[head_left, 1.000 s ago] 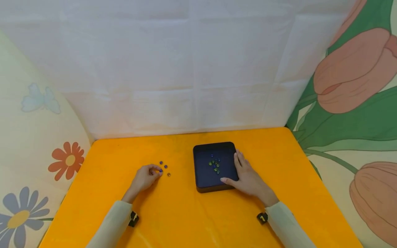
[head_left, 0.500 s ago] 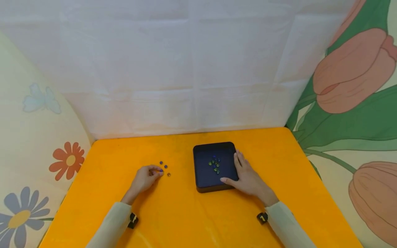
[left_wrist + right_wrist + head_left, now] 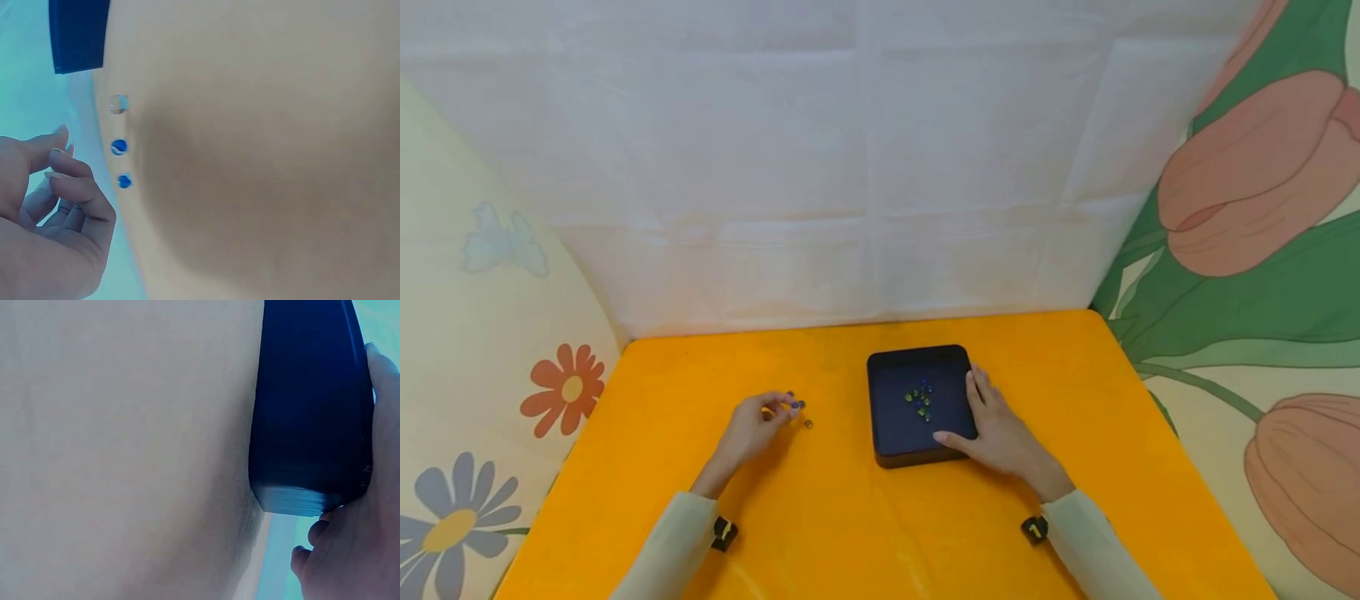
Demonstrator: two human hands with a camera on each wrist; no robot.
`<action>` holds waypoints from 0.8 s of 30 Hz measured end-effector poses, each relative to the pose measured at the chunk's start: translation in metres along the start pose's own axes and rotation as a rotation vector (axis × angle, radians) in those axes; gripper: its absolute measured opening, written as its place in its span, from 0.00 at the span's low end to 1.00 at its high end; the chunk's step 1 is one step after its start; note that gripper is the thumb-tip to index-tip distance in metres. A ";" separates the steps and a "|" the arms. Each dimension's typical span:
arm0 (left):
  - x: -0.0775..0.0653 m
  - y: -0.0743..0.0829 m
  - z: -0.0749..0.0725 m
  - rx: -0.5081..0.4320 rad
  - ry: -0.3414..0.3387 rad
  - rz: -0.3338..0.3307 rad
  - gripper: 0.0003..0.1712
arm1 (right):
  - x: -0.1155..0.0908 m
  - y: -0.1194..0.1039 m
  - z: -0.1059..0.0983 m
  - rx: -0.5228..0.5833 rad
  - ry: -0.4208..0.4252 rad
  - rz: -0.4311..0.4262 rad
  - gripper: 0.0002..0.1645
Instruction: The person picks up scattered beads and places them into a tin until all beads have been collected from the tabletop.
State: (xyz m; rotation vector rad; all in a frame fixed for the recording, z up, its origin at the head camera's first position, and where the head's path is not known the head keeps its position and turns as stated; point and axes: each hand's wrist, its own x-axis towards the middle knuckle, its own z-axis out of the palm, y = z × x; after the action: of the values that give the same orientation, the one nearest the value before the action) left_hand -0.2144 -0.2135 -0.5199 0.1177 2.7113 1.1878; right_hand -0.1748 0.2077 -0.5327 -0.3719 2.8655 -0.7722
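Note:
My left hand (image 3: 752, 427) pinches a blue marble (image 3: 794, 405) between thumb and fingertips, just above the table. In the left wrist view the fingers hide that marble. Close by its fingertips lie two blue marbles (image 3: 119, 147) and a clear, amber-looking one (image 3: 808, 424), roughly in a row. My right hand (image 3: 1003, 433) holds the right side of a square black tray (image 3: 883, 442), thumb over the near rim and fingers along the outer wall. Several green and blue marbles (image 3: 922, 402) sit in a loose group inside the tray.
A yellow-orange cover (image 3: 850, 525) lies over the table. A white sheet (image 3: 865, 167) hangs behind the back edge, and flower-printed panels (image 3: 1262, 333) stand at both sides. Black wrist devices (image 3: 724, 533) sit under the sleeve cuffs.
My left hand has risen slightly off the table with the blue marble, moving a little away from me. Inside the tray one blue marble has rolled right, towards the others. The right hand stays still.

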 end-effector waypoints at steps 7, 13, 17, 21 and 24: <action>0.006 0.017 0.000 -0.028 0.006 0.028 0.14 | 0.000 -0.001 0.000 -0.003 0.009 -0.002 0.73; 0.014 0.032 0.006 -0.054 -0.027 0.042 0.17 | 0.000 -0.003 -0.001 -0.003 0.002 -0.004 0.73; 0.018 0.042 0.010 -0.061 -0.042 0.053 0.18 | 0.000 -0.003 -0.001 -0.003 0.003 -0.005 0.72; 0.022 0.053 0.013 -0.092 -0.049 0.049 0.19 | 0.000 -0.002 -0.001 -0.007 0.008 -0.006 0.72; 0.025 0.060 0.015 -0.110 -0.049 0.044 0.19 | 0.000 -0.001 0.000 -0.011 0.007 -0.004 0.73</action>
State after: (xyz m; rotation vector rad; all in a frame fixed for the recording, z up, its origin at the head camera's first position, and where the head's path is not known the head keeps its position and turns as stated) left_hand -0.2355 -0.1581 -0.4888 0.1904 2.6078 1.3251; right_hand -0.1744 0.2070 -0.5320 -0.3776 2.8772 -0.7598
